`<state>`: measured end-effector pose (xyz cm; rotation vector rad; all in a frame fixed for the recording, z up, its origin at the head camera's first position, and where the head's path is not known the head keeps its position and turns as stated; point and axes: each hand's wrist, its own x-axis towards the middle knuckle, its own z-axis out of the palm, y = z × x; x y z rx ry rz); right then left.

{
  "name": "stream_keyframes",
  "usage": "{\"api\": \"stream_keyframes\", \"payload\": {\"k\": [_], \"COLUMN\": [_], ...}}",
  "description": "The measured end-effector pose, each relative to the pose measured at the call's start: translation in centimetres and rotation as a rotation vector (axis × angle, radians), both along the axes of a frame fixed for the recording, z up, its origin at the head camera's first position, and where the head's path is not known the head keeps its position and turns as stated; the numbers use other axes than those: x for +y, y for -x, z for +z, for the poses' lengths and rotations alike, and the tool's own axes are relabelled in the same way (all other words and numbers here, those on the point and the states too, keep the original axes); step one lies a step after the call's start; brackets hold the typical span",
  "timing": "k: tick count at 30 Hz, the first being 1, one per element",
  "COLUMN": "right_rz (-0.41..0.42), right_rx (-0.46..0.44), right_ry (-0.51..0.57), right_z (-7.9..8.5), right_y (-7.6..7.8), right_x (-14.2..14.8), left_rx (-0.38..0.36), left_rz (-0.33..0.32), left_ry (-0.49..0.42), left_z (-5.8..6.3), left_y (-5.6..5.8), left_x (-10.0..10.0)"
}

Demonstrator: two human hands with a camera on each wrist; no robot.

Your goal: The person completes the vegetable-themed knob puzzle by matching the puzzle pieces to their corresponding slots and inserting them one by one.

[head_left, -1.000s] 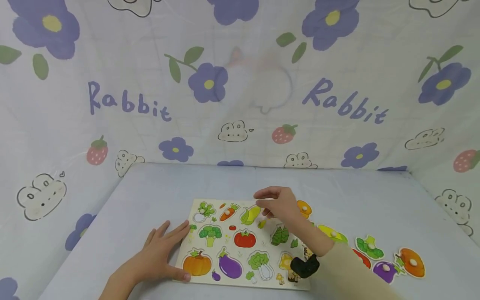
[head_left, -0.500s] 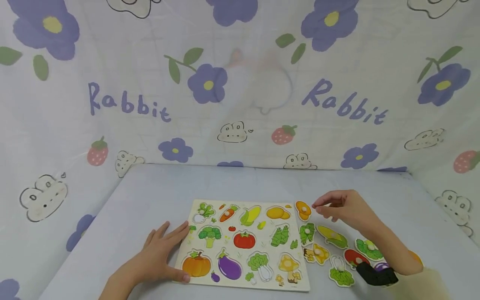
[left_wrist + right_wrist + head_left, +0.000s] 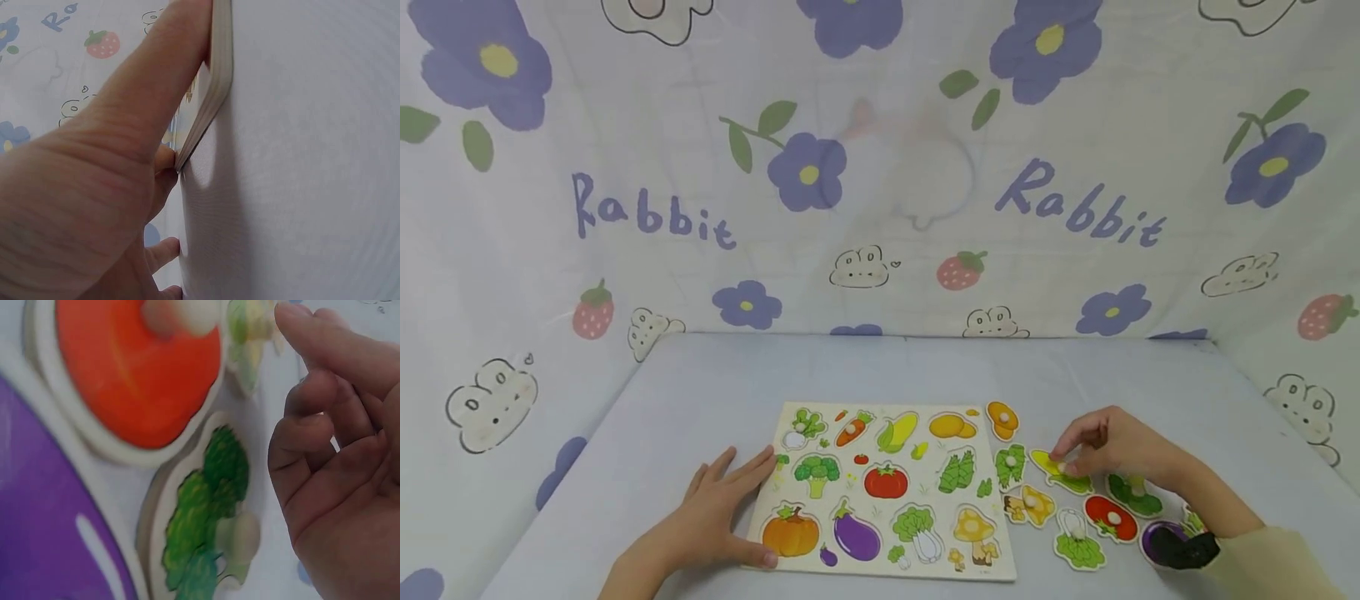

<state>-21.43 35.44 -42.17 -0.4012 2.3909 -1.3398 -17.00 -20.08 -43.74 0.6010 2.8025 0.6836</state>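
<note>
The wooden vegetable puzzle board lies flat on the table. My left hand rests at its left side, fingers spread along the edge and thumb at the front corner. The left wrist view shows the thumb against the board's edge. My right hand is over the corn puzzle piece, thumb and index finger pinching at its white knob. In the right wrist view the corn piece lies right by the thumb tip, and the other fingers are curled. The carrot and turnip pieces sit in the board with their knobs showing.
Right of the board lie loose knobbed pieces: potato, green shoots, mushroom, cabbage, tomato, broccoli and eggplant. A rabbit-print cloth hangs behind the table.
My right hand has drawn back from over the board's upper right, out to the right, then down to the corn piece. My left hand has stayed at the board's edge.
</note>
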Motion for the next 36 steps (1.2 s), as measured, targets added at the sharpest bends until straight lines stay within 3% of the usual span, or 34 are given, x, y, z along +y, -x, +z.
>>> {"api": "stream_keyframes", "payload": {"k": [10,36], "right_rz": [0.031,0.017], "right_rx": [-0.096,-0.121], "right_ry": [0.046,0.068], "right_z": [-1.3,-1.7], "right_y": [0.8,0.9], "right_x": [0.6,0.4], "left_rx": [-0.024,-0.016], "left_rz": [0.027,0.032], "left_ry": [0.008,0.003], "left_z": [0.0,0.1], "left_y": [-0.3,-0.2], "left_x": [0.1,0.1]}}
